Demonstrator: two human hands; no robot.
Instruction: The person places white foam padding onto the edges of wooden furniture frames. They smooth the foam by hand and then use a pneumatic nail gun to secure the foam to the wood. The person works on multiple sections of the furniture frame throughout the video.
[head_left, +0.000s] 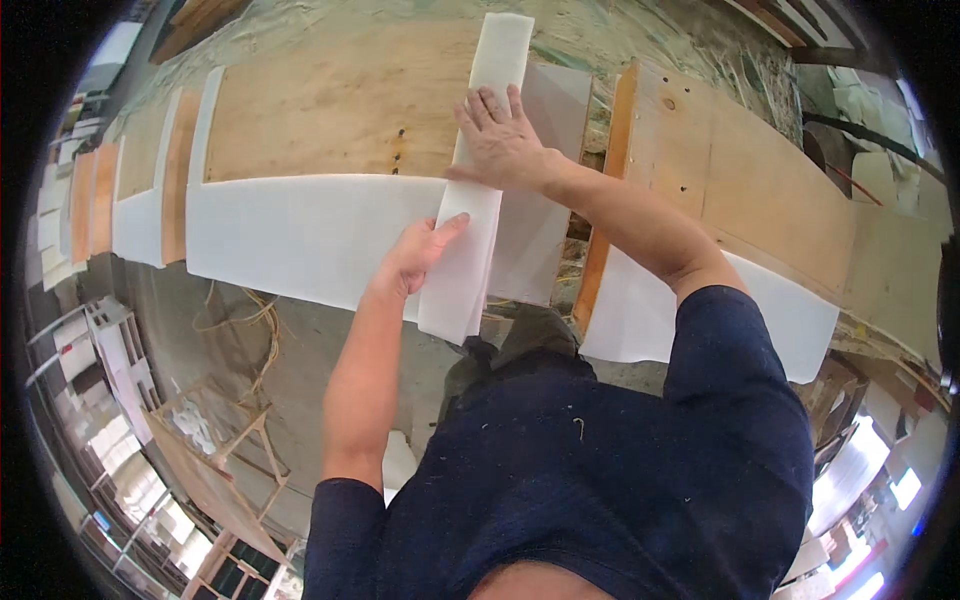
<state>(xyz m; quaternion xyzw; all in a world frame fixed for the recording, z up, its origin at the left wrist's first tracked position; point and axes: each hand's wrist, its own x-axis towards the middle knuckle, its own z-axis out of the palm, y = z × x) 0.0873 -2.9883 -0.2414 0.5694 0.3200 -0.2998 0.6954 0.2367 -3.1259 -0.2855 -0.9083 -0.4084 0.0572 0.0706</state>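
A long white foam-like strip (458, 280) with layered edges runs away from me across the end of a plywood panel (330, 100). My left hand (412, 256) grips its near part from the left, thumb on top, the other fingers mostly hidden. Farther along, my right hand (505, 140) lies flat on the strip with its fingers spread, pressing on it. A wide white sheet (290, 225) of similar material hangs along the panel's near edge. To the right of the strip, a greyish flat surface (540, 220) shows.
A second plywood-topped piece (740, 160) with a white lower band stands at the right, beyond a narrow gap. More wood-and-white pieces (140, 190) line up at the left. On the floor lie yellowish straps (262, 335), near a wooden frame (235, 450).
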